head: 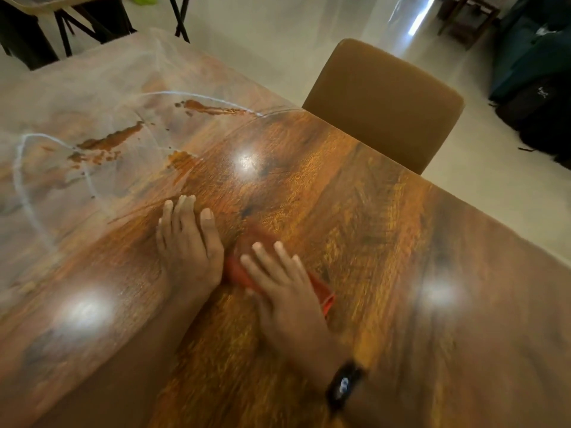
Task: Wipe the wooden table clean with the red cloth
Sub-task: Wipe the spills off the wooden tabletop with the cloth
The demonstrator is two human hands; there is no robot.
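Note:
The glossy wooden table [355, 211] fills most of the view. A red cloth [236, 270] lies flat on it near the middle, mostly covered by my right hand [287, 291], which presses on it with straight, spread fingers. Just to the left, my left hand [188, 242] rests flat on the bare wood, fingers straight. Brown sauce-like stains [111, 140] and whitish streaks mark the far left part of the table, beyond both hands. A black band sits on my right wrist. The frame is motion-blurred.
A brown padded chair [383, 103] stands against the table's far edge at the right. Black table or chair legs [80, 26] stand at the back left. Dark bags [537, 97] lie on the pale floor at far right.

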